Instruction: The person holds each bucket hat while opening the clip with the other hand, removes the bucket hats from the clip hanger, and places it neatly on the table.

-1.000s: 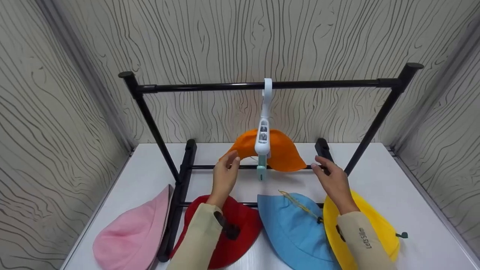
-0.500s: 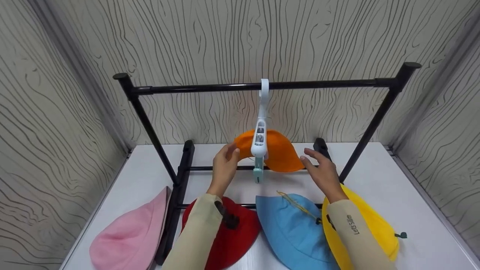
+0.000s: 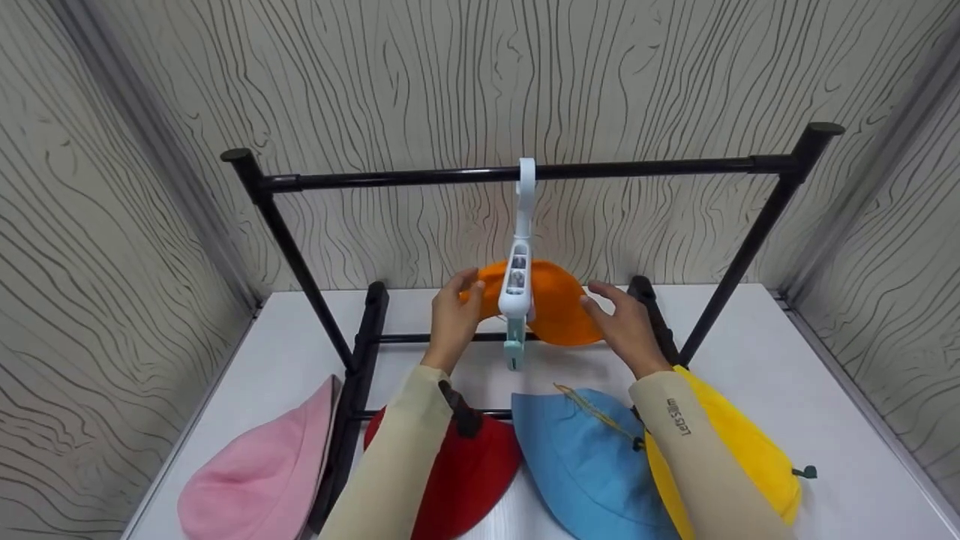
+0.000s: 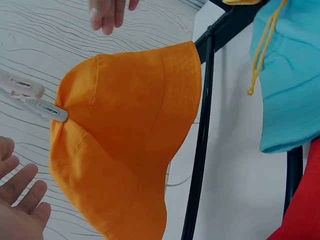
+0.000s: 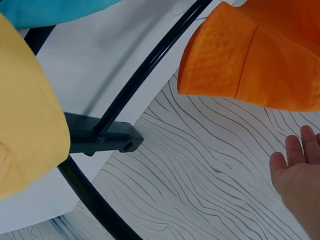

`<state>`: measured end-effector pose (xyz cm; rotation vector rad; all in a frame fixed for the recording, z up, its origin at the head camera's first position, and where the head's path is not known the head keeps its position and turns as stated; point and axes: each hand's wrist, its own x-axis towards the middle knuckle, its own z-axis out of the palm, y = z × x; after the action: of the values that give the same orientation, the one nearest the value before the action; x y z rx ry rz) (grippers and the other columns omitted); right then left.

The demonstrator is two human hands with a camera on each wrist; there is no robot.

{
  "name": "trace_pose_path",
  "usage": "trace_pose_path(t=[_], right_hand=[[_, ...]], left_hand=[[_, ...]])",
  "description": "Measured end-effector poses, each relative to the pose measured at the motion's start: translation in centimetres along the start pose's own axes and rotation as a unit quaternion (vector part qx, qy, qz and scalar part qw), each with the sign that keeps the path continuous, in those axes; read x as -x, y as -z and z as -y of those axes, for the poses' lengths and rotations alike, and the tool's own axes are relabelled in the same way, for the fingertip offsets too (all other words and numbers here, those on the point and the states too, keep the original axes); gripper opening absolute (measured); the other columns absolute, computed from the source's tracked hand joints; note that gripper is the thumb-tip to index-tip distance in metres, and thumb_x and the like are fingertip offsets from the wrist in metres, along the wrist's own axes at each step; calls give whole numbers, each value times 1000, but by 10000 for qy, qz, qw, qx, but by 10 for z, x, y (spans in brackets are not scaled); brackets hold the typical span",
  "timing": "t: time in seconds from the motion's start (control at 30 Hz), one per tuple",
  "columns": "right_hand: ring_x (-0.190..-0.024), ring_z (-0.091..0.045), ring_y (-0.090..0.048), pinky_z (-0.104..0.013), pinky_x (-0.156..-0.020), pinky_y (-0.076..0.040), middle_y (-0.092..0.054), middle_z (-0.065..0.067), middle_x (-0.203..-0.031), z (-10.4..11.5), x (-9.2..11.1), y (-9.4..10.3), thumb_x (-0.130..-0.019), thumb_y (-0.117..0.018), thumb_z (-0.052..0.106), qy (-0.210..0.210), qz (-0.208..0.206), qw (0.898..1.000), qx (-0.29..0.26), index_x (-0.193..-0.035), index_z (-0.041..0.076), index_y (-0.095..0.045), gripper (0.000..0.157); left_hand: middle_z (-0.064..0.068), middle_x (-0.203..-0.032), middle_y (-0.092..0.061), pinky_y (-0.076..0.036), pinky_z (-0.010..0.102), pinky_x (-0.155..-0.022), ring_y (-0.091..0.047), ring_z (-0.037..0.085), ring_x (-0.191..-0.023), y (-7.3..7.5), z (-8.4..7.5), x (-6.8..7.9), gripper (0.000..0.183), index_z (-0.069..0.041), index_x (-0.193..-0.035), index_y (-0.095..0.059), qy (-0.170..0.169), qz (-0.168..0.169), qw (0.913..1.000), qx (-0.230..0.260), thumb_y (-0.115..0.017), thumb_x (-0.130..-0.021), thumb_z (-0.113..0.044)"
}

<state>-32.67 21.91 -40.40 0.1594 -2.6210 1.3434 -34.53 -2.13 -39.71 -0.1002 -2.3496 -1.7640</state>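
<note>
An orange bucket hat hangs from the clip of a white hanger, which is hooked over the black rail. In the left wrist view the clip pinches the crown of the orange hat. My left hand is held at the hat's left side, fingers spread and slightly bent; the left wrist view shows a gap between fingers and cloth. At the hat's right side is my right hand, its fingers loosely extended. The right wrist view shows the right hand apart from the orange cloth. Neither hand grips anything.
A black rack spans the white table. Along the front lie a pink hat, a red hat, a blue hat with a yellow cord, and a yellow hat. Wood-patterned walls stand behind and at both sides.
My right hand has moved left toward the orange hat, and my left hand has risen slightly. The hands are closer together. The orange hat still hangs from the hanger.
</note>
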Motion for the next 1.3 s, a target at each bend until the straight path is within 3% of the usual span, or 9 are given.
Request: trace_pose_path(t=[0.23, 0.37, 0.6, 0.87, 1.07, 1.3], right_hand=[[-128, -28, -36, -46, -106, -26, -43, -13, -136, 2, -7, -8, -91, -50, 38, -95, -43, 9999, 45, -133, 7, -44, 52], [-130, -29, -33, -48, -106, -25, -39, -12, -140, 5, -11, -11, -92, -48, 40, -319, -4, 9995, 77, -136, 10, -40, 54], [-133, -28, -27, -47, -108, -20, -34, -10, -143, 11, -16, -15, -92, -44, 44, -614, 101, 9981, -43, -140, 13, -33, 58], [-133, -29, -26, -47, -108, -21, -31, -11, -144, 14, -18, -18, -94, -45, 37, -429, 51, 9990, -136, -141, 13, -32, 54], [-132, -29, -28, -48, -107, -22, -30, -10, -145, 16, -21, -21, -94, -44, 35, -482, 184, 9986, -144, -141, 15, -32, 52], [-132, -27, -30, -47, -107, -22, -32, -7, -144, 19, -26, -25, -96, -44, 28, -550, 321, 9980, -49, -140, 19, -32, 47]], left_hand=[[2, -129, -50, -41, 38, -96, -47, 18, -118, -6, -3, -3, 38, -15, -130, -47, 232, 148, 9995, -171, -47, -94, -30], [2, -131, -48, -43, 34, -95, -46, 18, -119, -8, -3, -7, 38, -15, -130, -46, 259, 183, 9994, -144, -47, -94, -29], [3, -131, -49, -36, 35, -101, -43, 18, -123, -8, -5, -16, 37, -13, -128, -48, 122, 118, 9996, -230, -47, -94, -28], [-1, -130, -49, -35, 37, -102, -43, 16, -122, -7, -3, -22, 38, -17, -128, -49, 104, 84, 9989, -450, -47, -93, -33], [2, -130, -50, -35, 38, -102, -44, 17, -122, -6, -12, -18, 35, -16, -127, -49, 97, 148, 9988, -449, -47, -94, -27], [0, -130, -50, -34, 37, -103, -43, 17, -122, -7, -8, -22, 35, -17, -127, -50, 38, 218, 9982, -551, -47, -94, -29]])
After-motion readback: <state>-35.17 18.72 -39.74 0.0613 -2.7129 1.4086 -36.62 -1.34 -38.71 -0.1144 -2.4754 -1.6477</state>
